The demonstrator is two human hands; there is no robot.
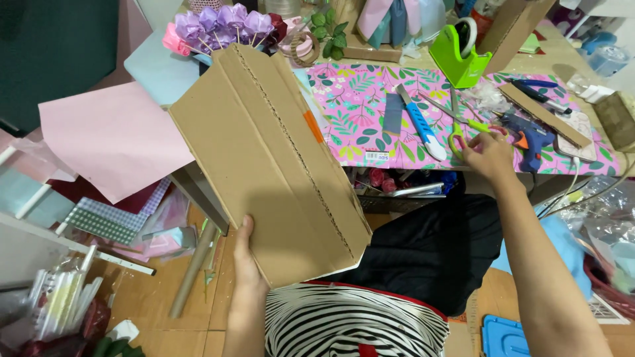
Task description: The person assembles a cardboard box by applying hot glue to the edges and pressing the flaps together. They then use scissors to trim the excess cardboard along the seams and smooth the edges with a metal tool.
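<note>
My left hand (243,254) grips the lower edge of a large brown cardboard piece (264,158), which is folded along two perforated creases and held up tilted in front of me. An orange mark sits on its right side. My right hand (488,155) reaches to the table's front edge and touches the yellow-green handles of a pair of scissors (463,125) lying on a pink floral mat (370,112). A blue and white utility knife (420,122) lies on the mat just left of the scissors.
A green tape dispenser (458,56) stands behind the mat. A blue glue gun (529,135) and a cardboard strip (546,116) lie to the right. Purple paper flowers (221,23) sit at the back. Pink paper sheets (109,135) and a cardboard tube (192,271) lie on the left.
</note>
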